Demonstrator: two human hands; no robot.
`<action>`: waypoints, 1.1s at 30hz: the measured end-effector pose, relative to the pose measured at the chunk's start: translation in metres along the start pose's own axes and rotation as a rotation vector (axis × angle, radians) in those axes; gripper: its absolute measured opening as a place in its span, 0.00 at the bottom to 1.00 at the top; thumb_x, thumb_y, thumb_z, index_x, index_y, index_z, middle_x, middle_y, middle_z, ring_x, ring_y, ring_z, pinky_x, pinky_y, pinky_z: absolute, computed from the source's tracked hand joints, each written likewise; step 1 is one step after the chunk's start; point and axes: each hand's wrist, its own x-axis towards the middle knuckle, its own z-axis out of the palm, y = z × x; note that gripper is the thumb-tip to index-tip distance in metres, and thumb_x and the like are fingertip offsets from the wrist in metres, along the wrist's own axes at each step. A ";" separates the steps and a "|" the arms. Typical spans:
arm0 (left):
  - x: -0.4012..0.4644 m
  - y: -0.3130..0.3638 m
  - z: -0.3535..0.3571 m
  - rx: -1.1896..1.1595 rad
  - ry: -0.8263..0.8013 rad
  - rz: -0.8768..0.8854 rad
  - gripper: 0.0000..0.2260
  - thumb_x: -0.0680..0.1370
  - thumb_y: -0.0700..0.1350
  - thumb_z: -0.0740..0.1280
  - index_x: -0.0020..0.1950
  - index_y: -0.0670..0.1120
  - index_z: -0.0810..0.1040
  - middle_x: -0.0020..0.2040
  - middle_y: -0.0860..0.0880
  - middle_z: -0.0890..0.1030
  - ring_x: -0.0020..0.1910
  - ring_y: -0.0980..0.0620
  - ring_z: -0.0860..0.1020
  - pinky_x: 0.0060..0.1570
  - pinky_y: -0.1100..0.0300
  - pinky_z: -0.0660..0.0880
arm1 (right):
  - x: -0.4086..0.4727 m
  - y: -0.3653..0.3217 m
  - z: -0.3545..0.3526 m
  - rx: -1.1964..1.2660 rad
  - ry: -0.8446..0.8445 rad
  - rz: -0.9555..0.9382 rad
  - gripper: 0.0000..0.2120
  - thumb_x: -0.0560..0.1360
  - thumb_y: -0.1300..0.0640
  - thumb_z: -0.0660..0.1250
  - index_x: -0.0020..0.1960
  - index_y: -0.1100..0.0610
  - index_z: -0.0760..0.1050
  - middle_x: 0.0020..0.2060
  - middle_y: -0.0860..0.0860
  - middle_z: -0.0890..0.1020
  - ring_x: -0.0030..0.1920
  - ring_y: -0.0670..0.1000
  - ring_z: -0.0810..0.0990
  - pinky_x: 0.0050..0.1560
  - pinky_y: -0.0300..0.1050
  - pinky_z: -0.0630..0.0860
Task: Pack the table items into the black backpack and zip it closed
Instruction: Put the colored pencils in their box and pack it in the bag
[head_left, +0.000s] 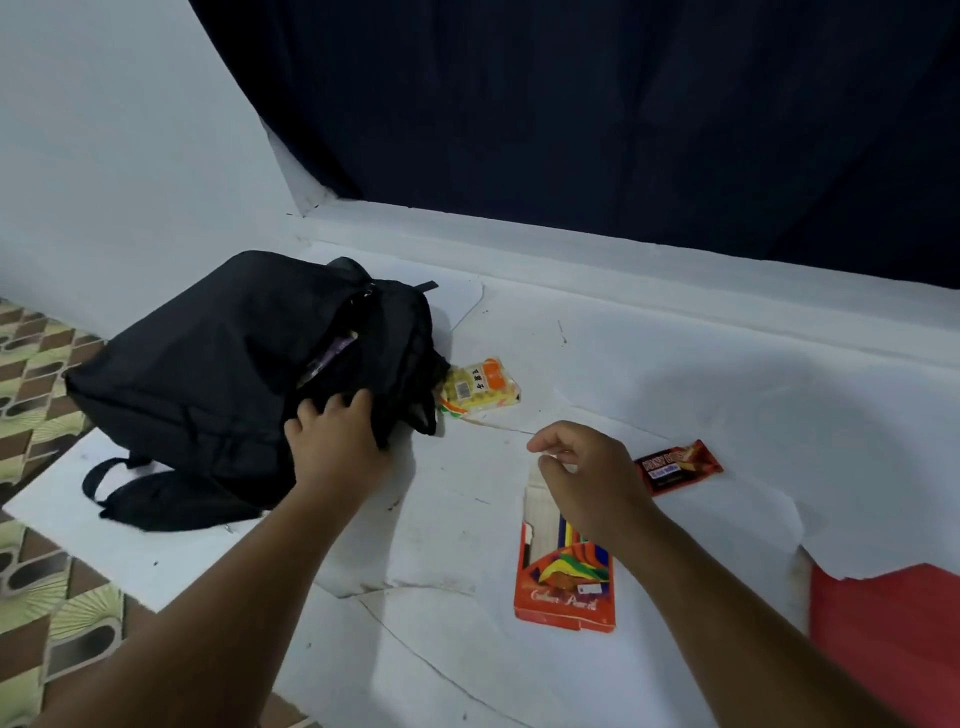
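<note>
White paper-covered table (649, 364), dark curtain (571, 104)

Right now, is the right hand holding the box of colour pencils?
No: the right hand hovers above the colour pencil box with loosely curled fingers, gripping nothing.

Pencil box (563, 592): cursive script along lower front, reads roughly "Colour Pencil", blurred; small white sticker above it, unreadable.

Chocolate bar (680, 466): bold pale capitals on dark red wrapper, letters smeared, brand not legible; smaller line on blue strip beneath, unreadable.

Yellow snack pack (480, 387): white label with barcode; beside it white strip with dark characters, seemingly non-Latin script, too small to read.

Backpack (208, 374): no legible marking.
</note>
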 end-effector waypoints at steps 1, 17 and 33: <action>0.008 -0.004 -0.008 -0.045 0.014 0.011 0.21 0.73 0.62 0.69 0.57 0.49 0.72 0.53 0.43 0.81 0.56 0.35 0.76 0.54 0.46 0.71 | 0.003 -0.002 0.003 0.017 -0.006 0.004 0.10 0.80 0.60 0.63 0.51 0.45 0.77 0.56 0.44 0.82 0.56 0.41 0.76 0.47 0.24 0.68; 0.104 -0.114 -0.149 -0.914 0.028 -0.150 0.11 0.66 0.40 0.75 0.46 0.48 0.81 0.42 0.45 0.84 0.44 0.41 0.83 0.49 0.44 0.81 | 0.127 -0.061 0.145 -0.356 0.058 -0.304 0.20 0.71 0.70 0.67 0.61 0.56 0.81 0.57 0.50 0.83 0.57 0.53 0.78 0.60 0.50 0.77; 0.114 -0.109 -0.104 -0.838 -0.264 0.183 0.16 0.69 0.40 0.76 0.49 0.54 0.74 0.42 0.52 0.82 0.40 0.57 0.80 0.36 0.64 0.74 | 0.109 -0.074 0.159 -0.143 0.185 -0.254 0.11 0.79 0.61 0.64 0.60 0.58 0.76 0.51 0.53 0.80 0.50 0.50 0.77 0.49 0.38 0.69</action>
